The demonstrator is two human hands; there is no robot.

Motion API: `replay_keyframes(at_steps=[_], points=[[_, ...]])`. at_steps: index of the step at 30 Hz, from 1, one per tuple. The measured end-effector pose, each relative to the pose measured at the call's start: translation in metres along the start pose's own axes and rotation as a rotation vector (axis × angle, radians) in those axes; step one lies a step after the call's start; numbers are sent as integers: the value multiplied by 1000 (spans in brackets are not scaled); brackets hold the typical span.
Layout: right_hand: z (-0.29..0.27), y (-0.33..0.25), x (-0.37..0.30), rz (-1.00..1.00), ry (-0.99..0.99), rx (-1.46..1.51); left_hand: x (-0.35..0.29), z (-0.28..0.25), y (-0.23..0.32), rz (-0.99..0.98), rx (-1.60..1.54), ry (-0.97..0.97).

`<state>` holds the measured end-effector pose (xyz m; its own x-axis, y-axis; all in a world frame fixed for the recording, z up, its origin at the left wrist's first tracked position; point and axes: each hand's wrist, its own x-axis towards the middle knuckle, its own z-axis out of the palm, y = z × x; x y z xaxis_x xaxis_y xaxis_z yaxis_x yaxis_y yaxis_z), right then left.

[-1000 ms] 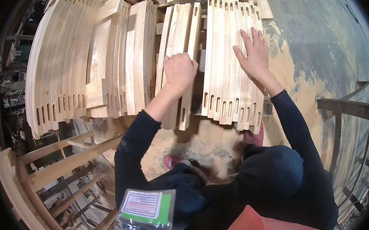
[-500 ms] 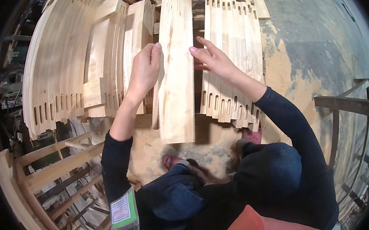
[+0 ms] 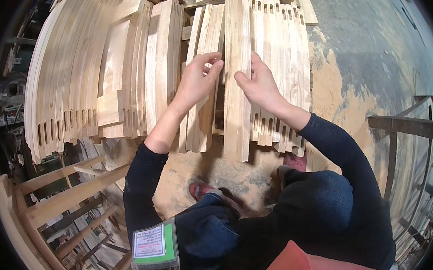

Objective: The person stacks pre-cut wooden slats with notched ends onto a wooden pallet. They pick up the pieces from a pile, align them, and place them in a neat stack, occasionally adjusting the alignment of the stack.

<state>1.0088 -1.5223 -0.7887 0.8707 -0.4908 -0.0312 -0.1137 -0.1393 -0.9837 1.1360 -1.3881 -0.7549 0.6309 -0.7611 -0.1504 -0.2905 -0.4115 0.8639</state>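
A long pale wooden board (image 3: 239, 88) stands turned partly on its edge in front of me, its near end jutting past the row of pieces. My right hand (image 3: 262, 84) grips its right side, thumb on the near face and fingers along the far edge. To the left of the board, my left hand (image 3: 198, 82) hovers with loosely curled fingers, a gap between thumb and fingertips and nothing held. Beneath it lie plain boards (image 3: 207, 113). Slotted wooden pieces (image 3: 278, 75) stand in a row to the right of the held board.
More slotted pieces (image 3: 66, 70) are stacked at the left, beside shorter blocks (image 3: 160, 63). A wooden rack (image 3: 75, 195) stands at lower left, a dark frame (image 3: 406, 124) at right. Sawdust covers the floor (image 3: 172, 180) by my feet. A badge (image 3: 154, 249) hangs near my left arm.
The board has turned from flat toward its edge and shifted right, uncovering boards beneath. My left hand has let go of it and moved right; my right hand has closed on it.
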Motion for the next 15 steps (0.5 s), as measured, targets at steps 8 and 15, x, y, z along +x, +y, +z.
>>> replay_keyframes(at_steps=[8, 15], points=[[28, 9, -3, 130, -72, -83, -10, 12, 16, -45, 370, -166], [24, 9, 13, 50, -176, 34, -1, 12, -7, 24, 680, 186]])
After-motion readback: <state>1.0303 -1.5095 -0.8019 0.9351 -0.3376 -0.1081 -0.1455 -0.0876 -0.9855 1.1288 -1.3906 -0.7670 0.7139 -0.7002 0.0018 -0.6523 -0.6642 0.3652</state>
